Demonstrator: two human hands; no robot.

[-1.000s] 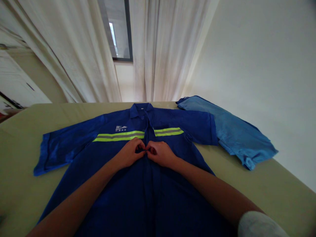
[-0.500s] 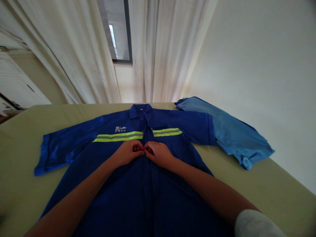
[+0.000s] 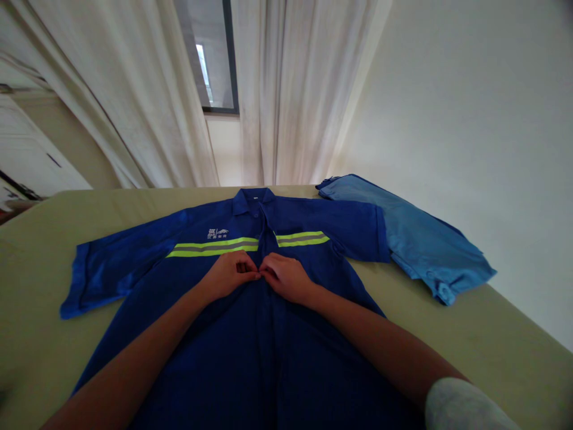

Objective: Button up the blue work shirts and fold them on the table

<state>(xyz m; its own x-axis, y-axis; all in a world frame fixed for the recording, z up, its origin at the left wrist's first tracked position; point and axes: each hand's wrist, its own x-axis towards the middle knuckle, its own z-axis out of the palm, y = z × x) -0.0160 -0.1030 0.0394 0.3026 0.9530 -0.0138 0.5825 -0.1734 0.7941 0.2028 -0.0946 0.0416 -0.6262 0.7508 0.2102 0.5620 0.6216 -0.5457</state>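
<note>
Left hand (image 3: 229, 276), right hand (image 3: 289, 278): fingers (image 3: 251, 276) are pinching blue shirt (image 3: 219, 346) at front placket (image 3: 274, 334), below reflective stripes (image 3: 215, 246).

A pale, greyish-white sleeve (image 3: 468, 406) is showing here, its rounded hem (image 3: 431, 401) circling the right arm (image 3: 380, 343), while the left hand (image 3: 228, 276) and the right hand (image 3: 290, 278) are both going bare.

and here's the pale green table (image 3: 36, 257) stretching out before me, the dark blue shirt (image 3: 215, 352) spread across its middle, collar (image 3: 242, 205) up near the far edge and sleeves (image 3: 120, 257) out to both sides! over on my right, a light blue garment (image 3: 425, 233) lies along the rim, right up against the shirt's cuff (image 3: 382, 239).
</note>
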